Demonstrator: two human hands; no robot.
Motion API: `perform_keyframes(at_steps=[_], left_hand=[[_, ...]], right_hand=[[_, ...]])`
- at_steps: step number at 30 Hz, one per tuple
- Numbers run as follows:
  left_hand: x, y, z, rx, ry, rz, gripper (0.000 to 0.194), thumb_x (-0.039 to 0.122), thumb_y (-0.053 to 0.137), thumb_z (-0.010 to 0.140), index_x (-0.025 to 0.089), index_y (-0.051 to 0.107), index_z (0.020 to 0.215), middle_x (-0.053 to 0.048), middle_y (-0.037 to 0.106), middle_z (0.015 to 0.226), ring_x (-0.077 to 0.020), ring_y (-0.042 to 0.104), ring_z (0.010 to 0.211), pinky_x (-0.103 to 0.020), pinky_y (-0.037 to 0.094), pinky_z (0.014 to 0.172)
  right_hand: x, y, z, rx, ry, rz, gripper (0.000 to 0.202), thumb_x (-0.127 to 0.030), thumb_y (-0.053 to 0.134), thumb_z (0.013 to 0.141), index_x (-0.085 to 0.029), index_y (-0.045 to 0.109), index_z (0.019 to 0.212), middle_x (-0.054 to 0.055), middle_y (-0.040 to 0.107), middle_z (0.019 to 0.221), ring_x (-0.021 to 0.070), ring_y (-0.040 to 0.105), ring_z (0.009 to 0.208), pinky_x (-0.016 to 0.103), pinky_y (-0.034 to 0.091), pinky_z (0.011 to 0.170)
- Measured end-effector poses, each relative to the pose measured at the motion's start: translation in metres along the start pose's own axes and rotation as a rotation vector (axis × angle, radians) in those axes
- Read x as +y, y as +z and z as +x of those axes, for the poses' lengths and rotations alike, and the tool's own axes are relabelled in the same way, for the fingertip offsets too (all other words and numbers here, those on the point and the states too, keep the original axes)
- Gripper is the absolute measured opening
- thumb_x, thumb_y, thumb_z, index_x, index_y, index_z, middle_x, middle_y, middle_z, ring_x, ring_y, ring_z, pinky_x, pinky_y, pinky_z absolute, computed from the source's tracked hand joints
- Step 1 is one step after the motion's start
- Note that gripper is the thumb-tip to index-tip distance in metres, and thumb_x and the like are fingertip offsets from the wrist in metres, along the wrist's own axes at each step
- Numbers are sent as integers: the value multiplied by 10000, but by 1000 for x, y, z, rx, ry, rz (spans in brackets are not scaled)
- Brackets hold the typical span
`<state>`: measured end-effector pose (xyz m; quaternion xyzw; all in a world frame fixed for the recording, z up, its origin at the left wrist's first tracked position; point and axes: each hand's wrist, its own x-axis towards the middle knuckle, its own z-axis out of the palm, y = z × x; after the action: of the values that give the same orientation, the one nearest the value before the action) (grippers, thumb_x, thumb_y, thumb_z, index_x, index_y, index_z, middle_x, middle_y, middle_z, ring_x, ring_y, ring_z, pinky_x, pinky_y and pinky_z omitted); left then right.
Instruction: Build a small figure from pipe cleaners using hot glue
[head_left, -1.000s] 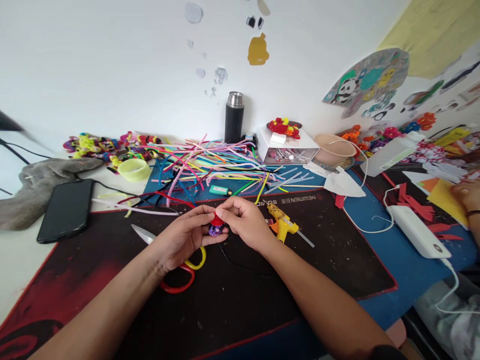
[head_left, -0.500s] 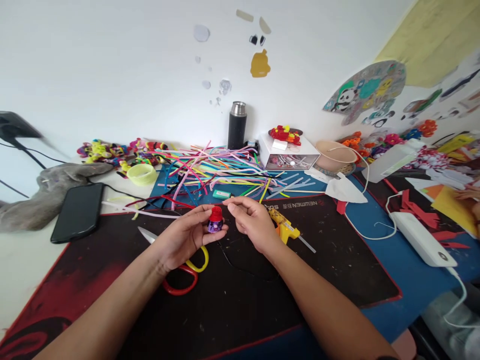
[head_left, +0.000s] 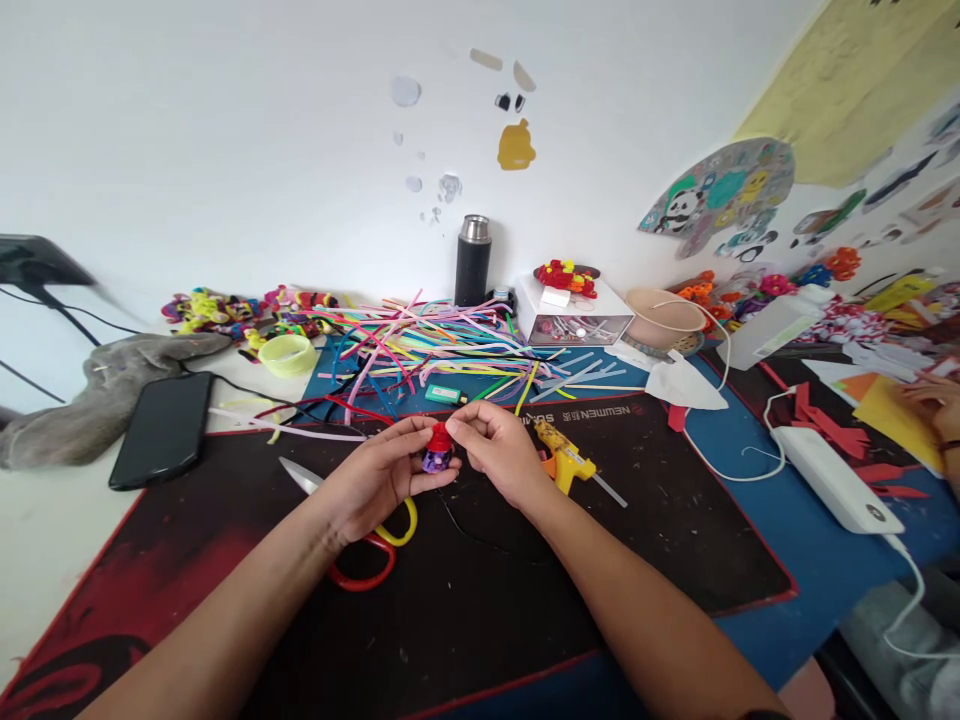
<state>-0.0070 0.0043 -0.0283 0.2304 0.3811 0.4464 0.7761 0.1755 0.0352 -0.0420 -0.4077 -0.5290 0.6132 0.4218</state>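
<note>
Mid-frame, holding a red-and-purple craft piece [head_left: 436,460] in the left hand [head_left: 384,474], with the right hand [head_left: 499,455] at its top, can't tell if pinching, and could squash it by pushing hard.

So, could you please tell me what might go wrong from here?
The red-and-purple piece, held in the left hand, is small and could slip. The scissors lie bare-bladed by that hand and might nick it. The glue gun lies near the right hand and, if hot, might burn it.

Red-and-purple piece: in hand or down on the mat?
In hand: the left hand holds the piece between thumb and fingers.
</note>
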Motion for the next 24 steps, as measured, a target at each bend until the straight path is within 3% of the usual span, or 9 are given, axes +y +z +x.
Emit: perform_keyframes(at_steps=[24], left_hand=[[-1,-1,0,-10,-6,13,113,112,759,903,153,705,993,-45,747,924,-240,808,860,-401,683,866]], right_hand=[[1,0,0,-5,16,-65,292,-456,766,841,-200,625,850,-61,554,623,77,413,465,219,288,438]])
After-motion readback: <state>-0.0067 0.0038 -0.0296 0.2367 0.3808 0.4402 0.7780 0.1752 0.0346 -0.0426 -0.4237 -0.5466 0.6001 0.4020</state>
